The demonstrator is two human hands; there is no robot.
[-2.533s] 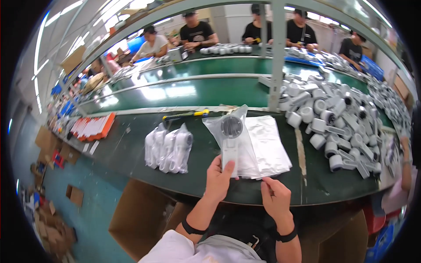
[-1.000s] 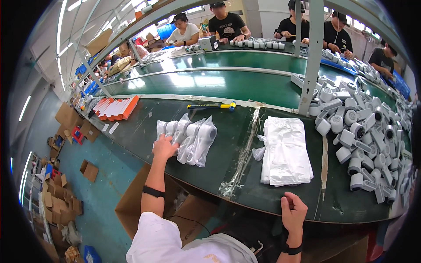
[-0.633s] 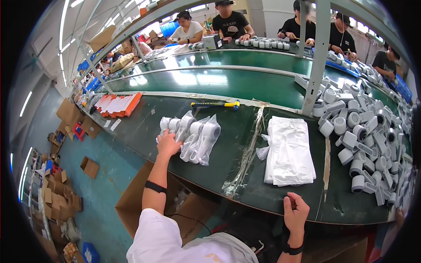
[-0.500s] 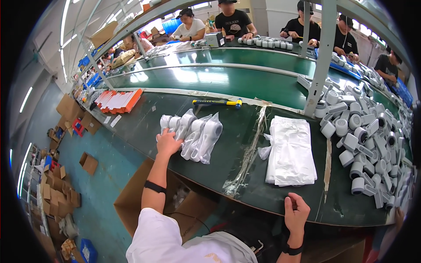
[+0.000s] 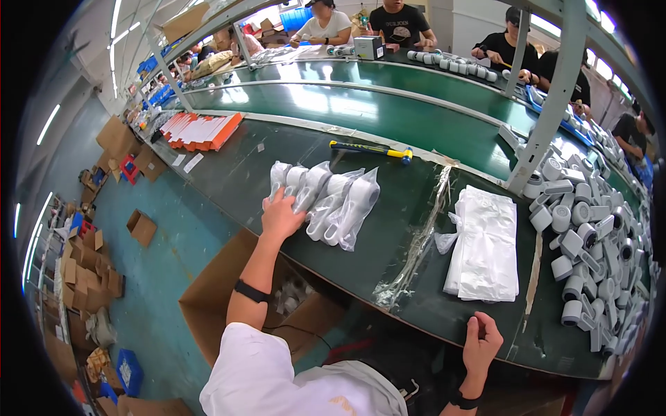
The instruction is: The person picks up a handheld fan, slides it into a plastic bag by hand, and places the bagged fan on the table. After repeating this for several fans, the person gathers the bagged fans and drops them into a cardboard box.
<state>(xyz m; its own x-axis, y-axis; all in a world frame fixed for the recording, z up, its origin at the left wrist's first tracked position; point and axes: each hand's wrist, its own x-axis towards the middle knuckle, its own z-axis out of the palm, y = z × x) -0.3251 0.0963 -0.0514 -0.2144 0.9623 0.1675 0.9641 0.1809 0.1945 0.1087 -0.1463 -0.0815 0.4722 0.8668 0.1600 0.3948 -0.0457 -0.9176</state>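
white pcs (image 5: 329, 202) slanted, heads (image 5: 363, 190) fwd

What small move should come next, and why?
Perhaps the left hand should close gently on the left end of the row of bagged parts, because it lies over that end, while the right hand, near the edge of the table, looks empty.

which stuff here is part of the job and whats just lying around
Likely in the job:
bagged white handheld devices, touched by the left hand
stack of plastic bags
heap of loose handheld devices

Likely just lying about:
yellow-and-black hammer
small cardboard box on the floor
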